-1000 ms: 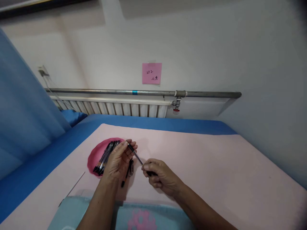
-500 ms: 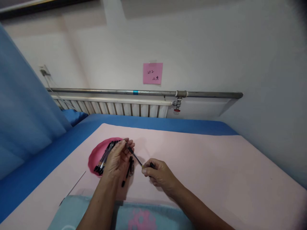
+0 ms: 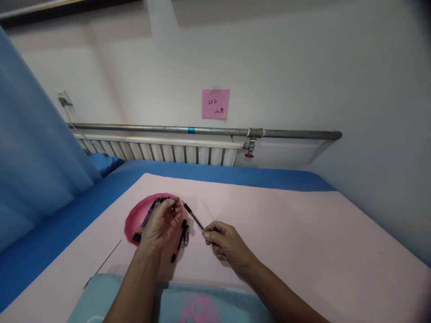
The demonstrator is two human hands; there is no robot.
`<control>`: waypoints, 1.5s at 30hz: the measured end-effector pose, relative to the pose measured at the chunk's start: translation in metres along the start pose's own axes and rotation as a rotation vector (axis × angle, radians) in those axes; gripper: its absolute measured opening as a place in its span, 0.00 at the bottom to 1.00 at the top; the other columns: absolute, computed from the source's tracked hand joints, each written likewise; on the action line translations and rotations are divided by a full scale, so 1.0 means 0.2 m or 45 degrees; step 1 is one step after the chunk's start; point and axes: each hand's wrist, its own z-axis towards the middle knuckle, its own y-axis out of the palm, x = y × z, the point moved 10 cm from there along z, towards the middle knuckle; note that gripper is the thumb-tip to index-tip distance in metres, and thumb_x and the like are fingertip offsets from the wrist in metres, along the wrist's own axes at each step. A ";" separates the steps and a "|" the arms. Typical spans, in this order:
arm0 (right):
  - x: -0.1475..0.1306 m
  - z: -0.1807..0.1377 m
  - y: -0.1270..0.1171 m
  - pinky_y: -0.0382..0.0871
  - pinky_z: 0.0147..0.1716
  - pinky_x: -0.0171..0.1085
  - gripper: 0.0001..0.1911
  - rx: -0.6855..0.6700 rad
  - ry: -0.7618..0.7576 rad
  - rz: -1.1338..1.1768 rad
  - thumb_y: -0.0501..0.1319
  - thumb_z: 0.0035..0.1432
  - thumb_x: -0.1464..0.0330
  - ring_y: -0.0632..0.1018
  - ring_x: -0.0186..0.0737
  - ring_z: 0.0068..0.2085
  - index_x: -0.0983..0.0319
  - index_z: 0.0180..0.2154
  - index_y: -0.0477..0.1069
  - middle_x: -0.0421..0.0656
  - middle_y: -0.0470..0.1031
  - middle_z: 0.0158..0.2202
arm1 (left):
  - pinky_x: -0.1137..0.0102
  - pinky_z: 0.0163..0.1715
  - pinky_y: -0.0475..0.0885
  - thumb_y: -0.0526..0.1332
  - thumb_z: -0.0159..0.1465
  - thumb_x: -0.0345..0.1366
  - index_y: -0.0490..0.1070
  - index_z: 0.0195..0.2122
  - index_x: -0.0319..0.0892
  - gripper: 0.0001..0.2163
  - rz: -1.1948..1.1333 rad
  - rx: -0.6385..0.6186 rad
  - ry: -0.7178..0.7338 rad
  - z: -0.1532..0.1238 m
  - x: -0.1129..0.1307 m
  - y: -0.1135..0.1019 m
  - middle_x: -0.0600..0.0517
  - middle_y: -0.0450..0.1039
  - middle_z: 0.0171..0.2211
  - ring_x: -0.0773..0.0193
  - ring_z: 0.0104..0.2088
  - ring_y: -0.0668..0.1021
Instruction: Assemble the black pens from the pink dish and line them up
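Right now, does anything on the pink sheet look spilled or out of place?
I see nothing spilled. One loose pen lies slantwise on the pink sheet, outside the pink bowl; that might look odd because a bunch of pens sits inside.

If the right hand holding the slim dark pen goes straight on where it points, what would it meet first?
Probably the bare left hand, close to the tip of the pen; depth is unclear.
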 end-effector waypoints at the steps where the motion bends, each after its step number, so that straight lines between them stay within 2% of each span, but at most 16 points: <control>1: 0.00 0.00 0.00 0.39 0.13 0.27 0.07 -0.008 0.004 -0.002 0.60 0.45 0.68 0.53 0.20 0.13 0.63 0.26 0.63 0.34 0.65 0.20 | 0.78 0.21 0.69 0.61 0.53 0.26 0.72 0.29 0.33 0.03 0.043 -0.040 -0.001 -0.01 -0.02 0.02 0.49 0.70 0.24 0.73 0.22 0.70; 4: 0.00 0.00 0.01 0.39 0.13 0.27 0.08 -0.025 0.022 -0.021 0.60 0.46 0.66 0.53 0.20 0.13 0.63 0.27 0.63 0.34 0.65 0.20 | 0.80 0.16 0.63 0.64 0.52 0.30 0.73 0.30 0.32 0.06 0.149 -0.214 0.040 -0.02 -0.04 0.10 0.50 0.69 0.24 0.75 0.20 0.67; 6: 0.01 0.00 0.02 0.39 0.13 0.27 0.08 -0.041 0.040 -0.053 0.60 0.46 0.66 0.53 0.20 0.14 0.63 0.27 0.64 0.34 0.65 0.21 | 0.80 0.16 0.62 0.66 0.51 0.30 0.73 0.28 0.33 0.06 0.183 -0.237 0.078 -0.03 -0.04 0.11 0.52 0.67 0.22 0.76 0.19 0.66; 9: 0.03 0.00 0.03 0.41 0.13 0.27 0.06 -0.074 0.080 -0.176 0.60 0.46 0.67 0.53 0.21 0.14 0.63 0.26 0.65 0.32 0.61 0.18 | 0.80 0.16 0.62 0.67 0.48 0.30 0.71 0.25 0.35 0.06 0.165 -0.130 0.154 -0.01 0.01 0.06 0.55 0.64 0.19 0.75 0.19 0.66; 13: 0.04 0.00 0.02 0.43 0.14 0.28 0.06 -0.124 0.097 -0.357 0.58 0.47 0.66 0.54 0.24 0.14 0.63 0.27 0.69 0.31 0.55 0.14 | 0.80 0.15 0.61 0.66 0.49 0.29 0.69 0.24 0.35 0.06 0.034 0.016 0.289 0.02 0.14 -0.03 0.55 0.64 0.20 0.75 0.19 0.65; 18: -0.01 0.01 -0.02 0.55 0.21 0.28 0.05 -0.147 -0.095 -0.546 0.58 0.45 0.70 0.64 0.28 0.23 0.64 0.25 0.72 0.37 0.66 0.21 | 0.82 0.15 0.61 0.62 0.52 0.24 0.68 0.25 0.35 0.03 -0.170 0.341 0.518 0.00 0.36 -0.26 0.55 0.65 0.23 0.77 0.19 0.65; 21: 0.01 0.03 -0.08 0.57 0.23 0.29 0.06 -0.077 -0.107 -0.714 0.57 0.46 0.70 0.66 0.30 0.25 0.65 0.25 0.71 0.38 0.67 0.22 | 0.82 0.15 0.61 0.60 0.53 0.24 0.67 0.25 0.35 0.02 -0.220 0.422 0.544 -0.02 0.41 -0.32 0.55 0.64 0.22 0.77 0.19 0.65; 25: 0.05 0.06 -0.13 0.57 0.24 0.30 0.05 0.088 -0.073 -1.038 0.56 0.45 0.71 0.68 0.33 0.27 0.63 0.28 0.69 0.40 0.69 0.24 | 0.82 0.14 0.61 0.59 0.53 0.23 0.67 0.25 0.34 0.03 -0.207 0.382 0.441 -0.01 0.33 -0.27 0.55 0.64 0.22 0.77 0.18 0.65; 29: 0.07 0.05 -0.08 0.56 0.24 0.30 0.09 0.144 -0.149 -1.263 0.56 0.46 0.70 0.68 0.33 0.27 0.61 0.34 0.67 0.40 0.71 0.27 | 0.81 0.14 0.61 0.59 0.54 0.23 0.68 0.25 0.34 0.03 -0.149 0.336 0.381 0.00 0.26 -0.21 0.55 0.64 0.22 0.76 0.18 0.66; 32: 0.09 0.04 -0.02 0.54 0.23 0.30 0.08 0.124 -0.201 -1.347 0.56 0.49 0.69 0.68 0.32 0.25 0.60 0.35 0.65 0.40 0.70 0.27 | 0.81 0.13 0.61 0.59 0.54 0.23 0.68 0.25 0.34 0.03 -0.136 0.332 0.356 0.00 0.24 -0.20 0.56 0.64 0.21 0.77 0.17 0.65; 36: 0.10 0.06 0.05 0.54 0.23 0.29 0.04 0.085 -0.278 -1.336 0.56 0.50 0.68 0.67 0.31 0.25 0.60 0.32 0.64 0.39 0.69 0.26 | 0.81 0.13 0.61 0.58 0.55 0.24 0.68 0.25 0.34 0.03 -0.112 0.315 0.326 0.01 0.22 -0.19 0.56 0.64 0.20 0.76 0.17 0.65; 40: 0.12 0.08 0.07 0.55 0.23 0.29 0.05 0.035 -0.277 -1.251 0.55 0.52 0.66 0.67 0.31 0.25 0.61 0.30 0.65 0.38 0.69 0.25 | 0.80 0.14 0.62 0.60 0.52 0.25 0.67 0.23 0.35 0.03 -0.033 0.243 0.286 0.01 0.17 -0.15 0.55 0.64 0.18 0.76 0.17 0.66; 42: 0.09 0.08 0.06 0.56 0.24 0.29 0.04 0.057 -0.298 -1.168 0.55 0.52 0.67 0.67 0.31 0.25 0.61 0.29 0.66 0.38 0.69 0.25 | 0.80 0.13 0.61 0.63 0.50 0.26 0.68 0.24 0.35 0.03 0.054 0.155 0.240 0.02 0.14 -0.11 0.54 0.66 0.19 0.75 0.17 0.66; 45: 0.02 0.07 0.01 0.58 0.24 0.29 0.05 0.098 -0.264 -0.889 0.54 0.52 0.68 0.67 0.30 0.25 0.62 0.28 0.67 0.38 0.69 0.24 | 0.79 0.13 0.58 0.66 0.47 0.31 0.68 0.24 0.35 0.08 0.303 0.001 0.148 0.01 0.05 -0.03 0.55 0.66 0.19 0.74 0.17 0.66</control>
